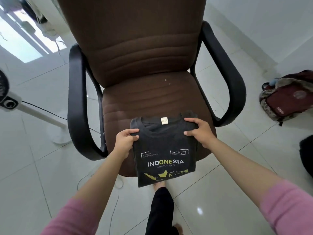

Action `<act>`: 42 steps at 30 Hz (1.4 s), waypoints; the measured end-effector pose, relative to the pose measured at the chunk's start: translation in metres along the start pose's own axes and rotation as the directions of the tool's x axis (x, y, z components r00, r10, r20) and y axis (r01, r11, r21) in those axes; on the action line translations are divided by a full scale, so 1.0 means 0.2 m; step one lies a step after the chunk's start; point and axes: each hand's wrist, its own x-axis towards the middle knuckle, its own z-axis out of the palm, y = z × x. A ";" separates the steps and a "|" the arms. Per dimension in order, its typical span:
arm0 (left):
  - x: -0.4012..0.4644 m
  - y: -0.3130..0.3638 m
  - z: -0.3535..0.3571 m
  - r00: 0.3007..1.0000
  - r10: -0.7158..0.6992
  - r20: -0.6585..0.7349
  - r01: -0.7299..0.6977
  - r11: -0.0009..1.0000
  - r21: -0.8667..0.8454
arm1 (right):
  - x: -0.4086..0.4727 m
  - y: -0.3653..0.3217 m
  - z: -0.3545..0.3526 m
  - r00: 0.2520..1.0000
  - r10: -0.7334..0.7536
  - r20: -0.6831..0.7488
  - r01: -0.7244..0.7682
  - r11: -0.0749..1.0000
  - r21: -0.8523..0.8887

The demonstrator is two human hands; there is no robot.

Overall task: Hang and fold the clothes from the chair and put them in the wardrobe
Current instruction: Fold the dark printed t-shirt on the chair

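Note:
A black T-shirt [165, 150], folded into a rectangle with "INDONESIA" and a yellow map printed on it, lies on the front edge of the brown office chair [149, 97] and overhangs it toward me. My left hand [126, 140] grips the shirt's left edge near the collar, thumb on top. My right hand [198, 130] holds the right shoulder corner, with fingers curled over the fabric. No other clothes show on the seat.
The chair has black armrests [76, 99] on both sides. A white standing fan [10, 100] with a cable stands at the left on the tiled floor. A maroon backpack [286, 97] lies at the right. My feet are under the shirt.

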 end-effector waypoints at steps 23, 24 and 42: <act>-1.78 1.04 0.68 0.426 0.553 0.716 -0.521 0.797 -0.306 | -2.12 -0.67 -1.04 0.510 -0.589 -0.627 0.613 0.760 -0.216; -1.83 1.08 0.71 0.385 0.532 0.754 -0.499 0.807 -0.315 | -2.21 -0.69 -1.05 0.480 -0.593 -0.646 0.623 0.749 -0.225; -2.32 1.07 0.84 -0.250 0.202 0.947 -0.514 0.801 -0.307 | -3.20 -0.48 -0.37 0.042 -0.355 -0.934 0.469 0.832 -0.296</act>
